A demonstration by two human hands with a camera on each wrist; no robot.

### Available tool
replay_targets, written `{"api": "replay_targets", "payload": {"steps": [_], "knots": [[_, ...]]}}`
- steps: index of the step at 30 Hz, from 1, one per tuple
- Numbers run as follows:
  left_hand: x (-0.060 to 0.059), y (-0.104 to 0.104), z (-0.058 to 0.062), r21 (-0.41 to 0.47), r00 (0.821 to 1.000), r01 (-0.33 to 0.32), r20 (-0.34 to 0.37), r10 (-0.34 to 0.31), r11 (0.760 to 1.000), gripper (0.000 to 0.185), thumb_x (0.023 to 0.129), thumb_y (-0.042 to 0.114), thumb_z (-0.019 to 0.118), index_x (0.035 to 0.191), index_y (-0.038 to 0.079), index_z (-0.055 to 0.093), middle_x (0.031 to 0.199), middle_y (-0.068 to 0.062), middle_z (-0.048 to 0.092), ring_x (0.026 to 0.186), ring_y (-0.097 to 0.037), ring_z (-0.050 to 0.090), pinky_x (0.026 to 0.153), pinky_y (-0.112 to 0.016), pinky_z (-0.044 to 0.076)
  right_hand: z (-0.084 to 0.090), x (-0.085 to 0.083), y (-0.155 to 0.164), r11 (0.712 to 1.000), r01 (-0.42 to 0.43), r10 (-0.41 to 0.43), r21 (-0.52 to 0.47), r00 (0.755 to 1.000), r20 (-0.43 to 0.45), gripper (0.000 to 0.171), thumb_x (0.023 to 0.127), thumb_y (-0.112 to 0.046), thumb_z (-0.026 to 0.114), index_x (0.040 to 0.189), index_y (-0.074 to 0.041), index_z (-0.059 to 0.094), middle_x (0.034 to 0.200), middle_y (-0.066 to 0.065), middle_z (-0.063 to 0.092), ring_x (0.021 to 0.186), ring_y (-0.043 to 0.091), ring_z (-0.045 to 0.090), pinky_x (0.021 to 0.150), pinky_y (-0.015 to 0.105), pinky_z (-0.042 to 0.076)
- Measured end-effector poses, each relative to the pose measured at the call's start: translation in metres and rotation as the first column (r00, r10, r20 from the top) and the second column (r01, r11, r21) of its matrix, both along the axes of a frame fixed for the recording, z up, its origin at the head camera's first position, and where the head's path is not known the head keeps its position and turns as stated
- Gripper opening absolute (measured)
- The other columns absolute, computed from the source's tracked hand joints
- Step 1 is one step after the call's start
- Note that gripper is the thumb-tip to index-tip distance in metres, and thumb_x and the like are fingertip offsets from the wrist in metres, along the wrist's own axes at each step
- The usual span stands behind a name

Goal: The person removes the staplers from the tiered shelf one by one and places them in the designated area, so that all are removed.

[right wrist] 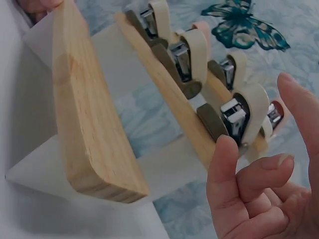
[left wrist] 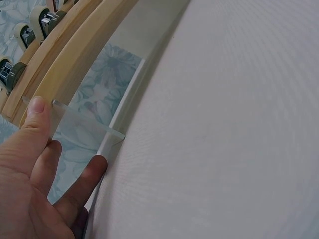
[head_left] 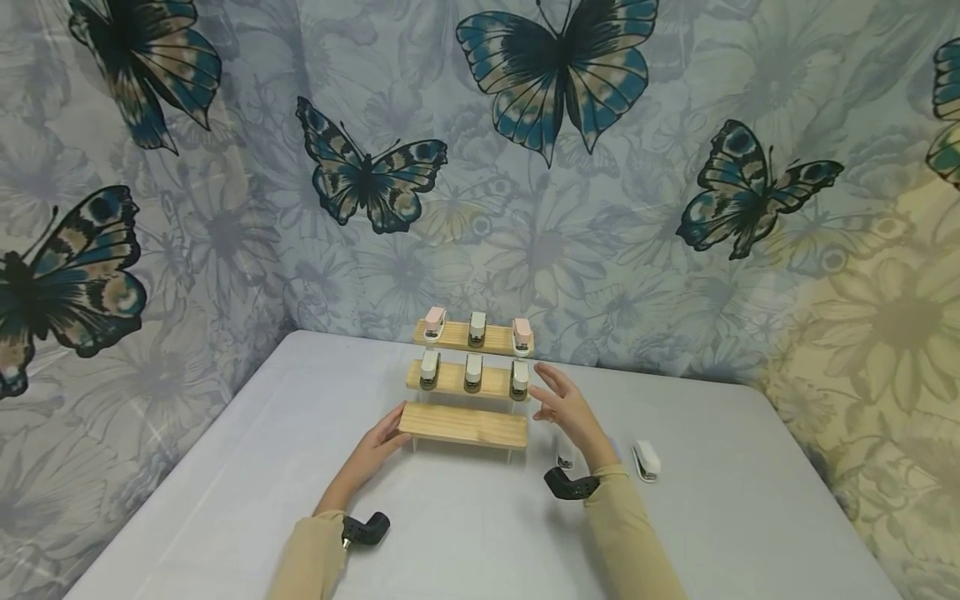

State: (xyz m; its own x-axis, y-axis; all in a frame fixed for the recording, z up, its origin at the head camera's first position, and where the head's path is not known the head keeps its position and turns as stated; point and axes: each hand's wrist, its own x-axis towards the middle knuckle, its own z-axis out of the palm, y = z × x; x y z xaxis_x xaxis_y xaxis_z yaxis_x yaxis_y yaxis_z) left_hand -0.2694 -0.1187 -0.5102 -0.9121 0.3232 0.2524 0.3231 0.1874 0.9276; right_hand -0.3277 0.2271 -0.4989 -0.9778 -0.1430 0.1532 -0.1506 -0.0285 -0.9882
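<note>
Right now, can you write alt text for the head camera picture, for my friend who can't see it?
A left hand touches the end of a three-step wooden rack holding six staplers, while the right hand hovers open beside it. Two more staplers lie on the grey table, against butterfly cloth.

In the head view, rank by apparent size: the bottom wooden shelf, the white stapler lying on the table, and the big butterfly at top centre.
1. Big butterfly, largest by far.
2. Bottom wooden shelf.
3. White stapler, smallest.
The butterfly is farthest from the camera yet looks biggest, so the ranking is safe.

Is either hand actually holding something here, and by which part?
The left hand rests straight fingers against the left end of the wooden stand's bottom step, no grip. The right hand hovers open beside the staplers.
</note>
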Motion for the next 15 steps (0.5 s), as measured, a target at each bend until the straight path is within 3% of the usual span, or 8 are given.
{"api": "replay_targets", "payload": {"steps": [2,4,7,9,11,15], "knots": [[-0.002,0.000,-0.003,-0.011,1.000,-0.002,-0.010,0.002,1.000,0.055,0.076,0.029,0.050,0.124,0.015,0.026,0.126,0.001,0.023,0.111,-0.013,0.024,0.087,-0.031,0.026,0.002,0.000,-0.002,0.999,-0.009,0.010,0.040,1.000,-0.011,0.053,0.074,-0.029,0.054,0.121,-0.026,0.030,0.123,-0.010,0.027,0.069,0.028,0.049,0.053,0.039,0.044],[-0.003,0.000,-0.005,-0.012,1.000,0.000,-0.011,0.000,1.000,0.055,0.077,0.029,0.050,0.124,0.016,0.025,0.125,0.002,0.023,0.110,-0.012,0.025,0.087,-0.030,0.027,0.022,0.015,-0.007,0.996,-0.053,0.056,0.067,0.998,-0.041,0.054,0.075,-0.028,0.053,0.122,-0.022,0.028,0.125,-0.005,0.024,0.070,0.025,0.050,0.055,0.034,0.045],[-0.003,-0.001,-0.005,-0.018,1.000,-0.003,0.001,0.003,1.000,0.056,0.076,0.030,0.050,0.124,0.017,0.025,0.125,0.004,0.025,0.108,-0.012,0.028,0.085,-0.030,0.029,0.023,0.013,-0.010,0.995,-0.060,0.065,0.082,0.996,-0.064,0.056,0.075,-0.026,0.054,0.123,-0.021,0.027,0.126,-0.001,0.022,0.069,0.023,0.052,0.054,0.033,0.045],[-0.003,0.000,-0.004,-0.017,1.000,-0.007,0.015,0.007,1.000,0.056,0.076,0.030,0.050,0.124,0.018,0.025,0.124,0.006,0.026,0.107,-0.011,0.030,0.084,-0.030,0.030,0.021,0.010,-0.014,0.998,-0.044,0.047,0.055,0.997,-0.054,0.057,0.072,-0.024,0.057,0.122,-0.022,0.028,0.125,-0.001,0.024,0.067,0.024,0.053,0.052,0.034,0.045],[-0.003,0.000,-0.004,-0.019,1.000,-0.011,0.022,0.011,1.000,0.056,0.075,0.031,0.051,0.124,0.019,0.025,0.124,0.006,0.026,0.107,-0.011,0.031,0.084,-0.030,0.031,0.000,-0.007,-0.014,0.999,0.026,-0.025,0.032,0.999,-0.029,0.057,0.069,-0.025,0.060,0.119,-0.027,0.031,0.123,-0.007,0.027,0.066,0.026,0.053,0.049,0.038,0.045],[-0.002,0.001,-0.004,-0.026,0.999,-0.019,0.031,0.020,0.999,0.057,0.075,0.032,0.051,0.124,0.019,0.025,0.123,0.007,0.027,0.107,-0.010,0.029,0.085,-0.029,0.030,-0.006,-0.013,-0.021,0.995,0.100,-0.101,-0.027,0.995,-0.015,0.056,0.067,-0.026,0.062,0.116,-0.027,0.035,0.120,-0.007,0.031,0.066,0.028,0.053,0.048,0.041,0.045]]}}
